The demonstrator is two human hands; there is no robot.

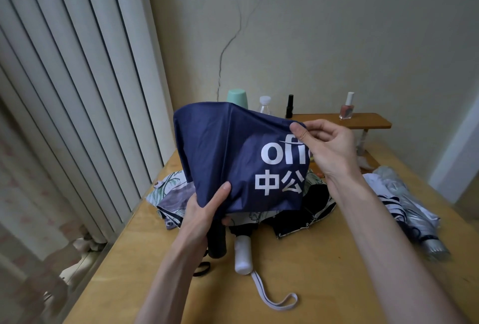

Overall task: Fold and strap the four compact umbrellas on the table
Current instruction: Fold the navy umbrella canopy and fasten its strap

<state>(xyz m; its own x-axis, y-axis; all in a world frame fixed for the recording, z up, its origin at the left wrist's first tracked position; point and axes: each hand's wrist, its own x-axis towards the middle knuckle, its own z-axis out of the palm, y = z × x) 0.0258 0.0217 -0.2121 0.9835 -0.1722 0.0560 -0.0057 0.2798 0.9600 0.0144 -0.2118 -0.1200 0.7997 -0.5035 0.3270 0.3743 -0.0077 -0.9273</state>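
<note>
One floral and black canopy heap [176, 189] with one white handle [243, 256] is recorded at the left-centre of the table [324, 272]; whether it is one umbrella or two cannot be told. One navy umbrella [228, 147] is held above it, its lower hem gripped by the curled left hand [204, 213]. On the far-edge shelf [373, 119] four vessels are counted: an upturned cup [237, 98], a clear bottle [265, 106], a black bottle [289, 106] and a pink-filled bottle [346, 110]. The navy top hem is pinched by the right hand [329, 147]. One silver umbrella [404, 204] is noted at the right edge.
</note>
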